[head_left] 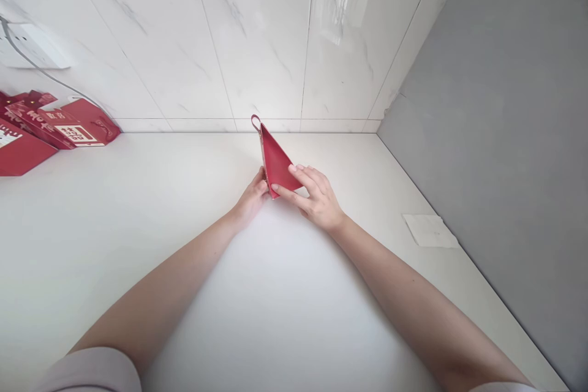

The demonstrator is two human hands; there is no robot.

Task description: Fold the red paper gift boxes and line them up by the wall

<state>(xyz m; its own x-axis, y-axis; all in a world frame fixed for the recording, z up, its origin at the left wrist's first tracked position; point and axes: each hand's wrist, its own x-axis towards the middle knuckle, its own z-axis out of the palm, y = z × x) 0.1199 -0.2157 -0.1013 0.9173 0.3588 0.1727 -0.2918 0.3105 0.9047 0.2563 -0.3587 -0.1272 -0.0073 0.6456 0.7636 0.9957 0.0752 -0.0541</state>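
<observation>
A red, wedge-shaped folded card piece [279, 162], much like a gift box with a small loop at its top corner, stands tilted over the middle of the counter. At its lower left edge, my left hand [252, 201] is closed on it, the fingertips partly hidden behind the card. My right hand [320, 199] grips the lower right side, with its thumb and fingers spread over the red inner face. The far side of the piece is out of sight.
Several red printed gift boxes [87, 125] stand at the far left against the tiled wall [266, 43]. Above them hang a white socket [34, 46] and a grey cable [50, 78]. A white paper sheet [430, 230] lies on the right, beside the grey panel [496, 135].
</observation>
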